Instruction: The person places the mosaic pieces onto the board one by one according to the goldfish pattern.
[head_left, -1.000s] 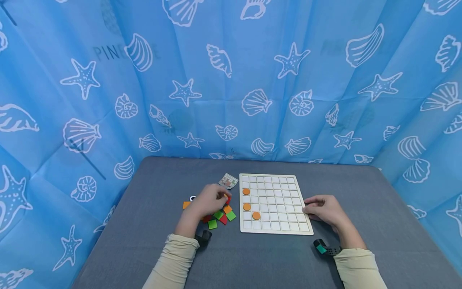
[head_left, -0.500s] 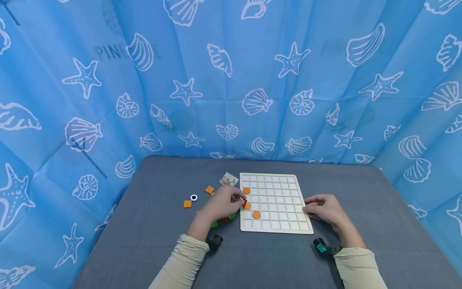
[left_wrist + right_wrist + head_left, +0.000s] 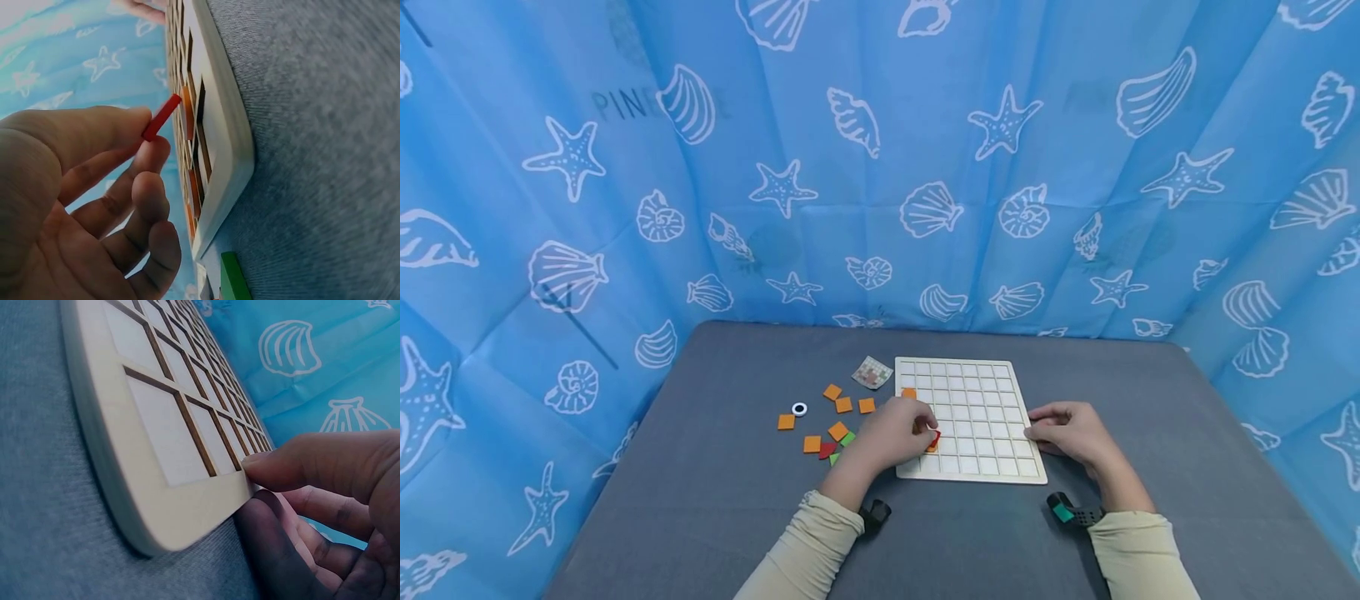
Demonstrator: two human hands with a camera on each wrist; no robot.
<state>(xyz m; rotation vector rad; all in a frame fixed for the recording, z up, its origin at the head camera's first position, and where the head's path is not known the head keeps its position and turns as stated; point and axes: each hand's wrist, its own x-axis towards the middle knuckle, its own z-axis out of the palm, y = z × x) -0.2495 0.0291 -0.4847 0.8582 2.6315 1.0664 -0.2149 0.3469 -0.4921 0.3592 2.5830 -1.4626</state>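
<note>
My left hand [image 3: 897, 432] pinches a small red tile [image 3: 162, 117] between thumb and forefinger, over the lower left part of a pale wooden grid board [image 3: 981, 417]. In the left wrist view the red tile is tilted, one end close to an orange piece [image 3: 188, 112] set in a cell. Another orange piece [image 3: 909, 393] lies in the board's left column; my left hand covers part of that side. At the board's right edge, my right hand [image 3: 1071, 431] grips the rim, with the thumb on top and the fingers at the side, as the right wrist view shows.
Left of the board lie scattered square tiles: several orange tiles [image 3: 812, 444], a red tile [image 3: 827, 451] and green tiles [image 3: 847, 438], some partly hidden by my left arm. A white ring-like piece [image 3: 799, 409] and a patterned card [image 3: 872, 372] rest on the grey tabletop [image 3: 970, 542].
My left hand has carried the red tile rightward from the loose tiles to above the board's lower left cells. My right hand has stayed on the board's edge.
</note>
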